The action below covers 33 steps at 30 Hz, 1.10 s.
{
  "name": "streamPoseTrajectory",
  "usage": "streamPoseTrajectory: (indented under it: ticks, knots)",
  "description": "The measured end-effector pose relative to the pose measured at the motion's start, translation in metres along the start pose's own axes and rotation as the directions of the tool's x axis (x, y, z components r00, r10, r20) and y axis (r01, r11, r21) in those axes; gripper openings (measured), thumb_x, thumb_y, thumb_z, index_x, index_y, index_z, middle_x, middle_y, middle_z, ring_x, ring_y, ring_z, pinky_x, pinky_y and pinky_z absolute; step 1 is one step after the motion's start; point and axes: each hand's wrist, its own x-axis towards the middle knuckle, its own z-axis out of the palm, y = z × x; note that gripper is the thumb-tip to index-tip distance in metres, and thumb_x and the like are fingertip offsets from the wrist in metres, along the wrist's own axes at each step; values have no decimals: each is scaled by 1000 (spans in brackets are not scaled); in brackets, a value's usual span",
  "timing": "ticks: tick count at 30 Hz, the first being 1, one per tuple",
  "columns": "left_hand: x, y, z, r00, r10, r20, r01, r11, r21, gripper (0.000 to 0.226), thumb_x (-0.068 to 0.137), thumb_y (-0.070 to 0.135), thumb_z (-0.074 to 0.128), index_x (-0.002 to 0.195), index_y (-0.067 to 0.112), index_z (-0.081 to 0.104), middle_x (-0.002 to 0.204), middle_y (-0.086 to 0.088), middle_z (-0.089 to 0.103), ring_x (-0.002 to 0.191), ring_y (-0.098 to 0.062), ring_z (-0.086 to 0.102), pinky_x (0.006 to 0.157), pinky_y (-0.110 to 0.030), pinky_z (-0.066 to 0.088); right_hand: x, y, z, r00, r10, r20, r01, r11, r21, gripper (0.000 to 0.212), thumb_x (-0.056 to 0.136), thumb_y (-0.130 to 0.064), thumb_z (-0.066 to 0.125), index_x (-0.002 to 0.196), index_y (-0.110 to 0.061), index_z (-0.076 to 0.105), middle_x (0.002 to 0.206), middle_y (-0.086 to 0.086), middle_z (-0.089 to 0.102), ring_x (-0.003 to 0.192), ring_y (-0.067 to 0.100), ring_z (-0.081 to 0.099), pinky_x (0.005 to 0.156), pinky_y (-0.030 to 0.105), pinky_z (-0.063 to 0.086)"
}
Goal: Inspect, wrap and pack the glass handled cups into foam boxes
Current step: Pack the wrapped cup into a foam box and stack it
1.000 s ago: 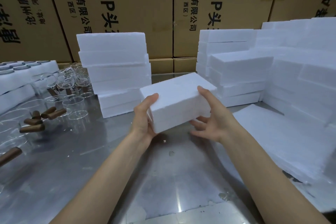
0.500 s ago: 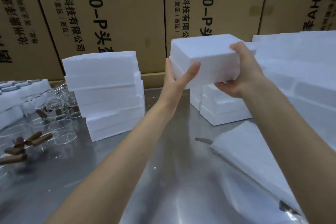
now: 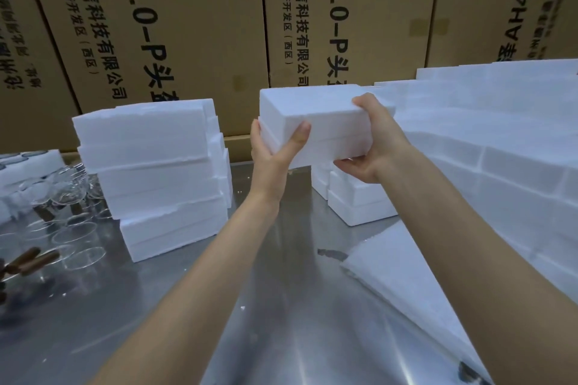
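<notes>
I hold a closed white foam box up in the air with both hands. My left hand grips its near left end, thumb on the front face. My right hand grips its right end, fingers curled underneath. The box hangs just above a low stack of foam boxes on the steel table. Glass cups with brown handles stand at the far left.
A taller stack of foam boxes stands left of centre. Many more foam boxes are piled at the right, with white foam wrap sheets in front. Printed cardboard cartons form a wall behind the table.
I have lifted the foam box from low over the table up and away toward the back, above the right-hand stack. Both hands have kept their grip.
</notes>
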Motion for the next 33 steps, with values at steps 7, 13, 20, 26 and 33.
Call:
streamPoseTrajectory:
  ticks: [7, 13, 20, 26, 33]
  knots:
    - [11, 0, 16, 957, -98, 274, 26, 967, 255, 115, 60, 52, 83, 150, 30, 15, 154, 1, 28, 137, -12, 36, 110, -30, 35, -3, -53, -12, 996, -89, 3, 87, 986, 143, 55, 66, -42, 70, 116, -23, 59, 110, 3, 61, 95, 25, 61, 68, 34, 55]
    - [35, -12, 48, 907, 24, 420, -342, 624, 703, 95, 81, 38, 74, 152, 18, 14, 160, 1, 12, 146, -14, 12, 115, -30, 18, 7, -75, -35, 988, -115, -101, 132, 974, 184, 48, 64, -40, 71, 109, -26, 62, 107, -1, 61, 91, 24, 60, 65, 35, 55]
    - [65, -16, 75, 793, 33, 609, -607, 146, 781, 81, 85, 31, 70, 151, 21, 23, 152, -1, 33, 136, -23, 34, 103, -36, 40, 25, -76, -48, 973, -110, -203, 141, 980, 141, 40, 64, -44, 71, 96, -23, 59, 102, 2, 57, 90, 24, 57, 67, 36, 56]
    - [61, -26, 64, 798, 133, 588, -599, 66, 798, 52, 94, 22, 56, 143, 23, 40, 146, 6, 43, 121, -20, 51, 81, -34, 47, 33, -72, -55, 966, -101, -236, 135, 982, 134, 36, 64, -45, 72, 86, -22, 55, 98, 3, 53, 86, 24, 54, 67, 36, 56]
    - [60, -29, 57, 794, 165, 585, -599, 55, 799, 51, 92, 26, 58, 140, 23, 42, 129, 3, 52, 101, -21, 58, 62, -28, 38, 38, -68, -49, 962, -76, -263, 112, 986, 124, 38, 65, -44, 73, 82, -20, 48, 93, 4, 49, 83, 24, 51, 61, 36, 55]
